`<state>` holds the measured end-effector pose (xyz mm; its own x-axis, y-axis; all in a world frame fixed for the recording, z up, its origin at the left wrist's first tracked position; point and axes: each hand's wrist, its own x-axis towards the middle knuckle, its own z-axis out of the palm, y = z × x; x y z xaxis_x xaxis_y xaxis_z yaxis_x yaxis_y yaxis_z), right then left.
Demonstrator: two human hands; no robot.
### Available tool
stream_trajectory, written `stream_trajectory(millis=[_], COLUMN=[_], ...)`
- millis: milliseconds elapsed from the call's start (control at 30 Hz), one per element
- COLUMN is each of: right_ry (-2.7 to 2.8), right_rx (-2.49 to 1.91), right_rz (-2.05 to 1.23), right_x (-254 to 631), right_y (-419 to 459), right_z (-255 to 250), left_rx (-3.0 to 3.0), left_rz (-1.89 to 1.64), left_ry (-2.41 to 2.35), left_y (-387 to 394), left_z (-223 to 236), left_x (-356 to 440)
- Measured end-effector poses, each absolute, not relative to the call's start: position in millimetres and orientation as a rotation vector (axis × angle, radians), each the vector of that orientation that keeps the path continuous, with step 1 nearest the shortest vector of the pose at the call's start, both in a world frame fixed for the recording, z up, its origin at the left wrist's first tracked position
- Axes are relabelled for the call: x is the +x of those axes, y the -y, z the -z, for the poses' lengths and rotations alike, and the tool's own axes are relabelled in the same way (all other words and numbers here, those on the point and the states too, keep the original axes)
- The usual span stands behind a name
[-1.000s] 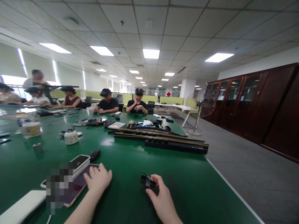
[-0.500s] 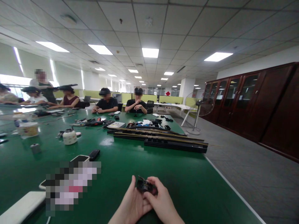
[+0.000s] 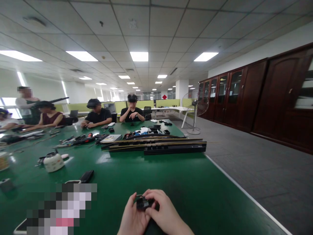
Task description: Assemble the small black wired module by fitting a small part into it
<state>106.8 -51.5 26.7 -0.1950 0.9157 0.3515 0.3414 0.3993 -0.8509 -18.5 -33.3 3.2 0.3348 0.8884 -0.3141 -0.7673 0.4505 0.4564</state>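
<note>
Over near part of green tabletop [image 3: 195, 186], holding small black part [image 3: 141, 203] in half-curled, cupped left hand [image 3: 134, 216] and pinching its right side with more tightly curled right hand [image 3: 164, 210]; nearer than long black rails [image 3: 174, 150] lying across table.

White jar [image 3: 53, 162], fan [image 3: 195, 103], cabinets [image 3: 255, 94].

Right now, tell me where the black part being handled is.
In the head view, the black part is near the bottom, slightly left of centre, between the left hand and right hand.
</note>
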Motion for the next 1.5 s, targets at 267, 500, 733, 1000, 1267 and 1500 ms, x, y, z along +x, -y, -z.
stream_trajectory(millis=[267,500,733,1000,1267,1500], right_ry=[1.732,1.762,1.79,1.754,1.551,1.079], right_rx=[-1.147,-1.191,-1.206,-1.171,-1.188,-0.93], right_rz=[-0.777,-0.815,-0.774,-0.766,-0.849,-1.194], right_x=[105.5,108.8,107.3,105.5,107.1,108.5], right_y=[49.1,49.4,49.9,50.5,44.7,35.2], right_z=[-19.0,-24.6,-26.2,-28.4,-25.2,-19.1], left_rx=[0.198,0.17,0.129,0.124,0.086,0.108], left_rz=[-1.139,-1.082,-1.038,-1.007,-1.046,-1.028], left_ry=[-0.683,-0.563,-0.495,-0.449,-0.529,-0.591], left_y=[35.9,39.1,34.4,34.7,33.6,35.8], left_z=[-11.5,-17.5,-11.4,-9.7,-11.5,-15.6], left_x=[-13.6,-15.5,-17.0,-17.7,-16.2,-16.4])
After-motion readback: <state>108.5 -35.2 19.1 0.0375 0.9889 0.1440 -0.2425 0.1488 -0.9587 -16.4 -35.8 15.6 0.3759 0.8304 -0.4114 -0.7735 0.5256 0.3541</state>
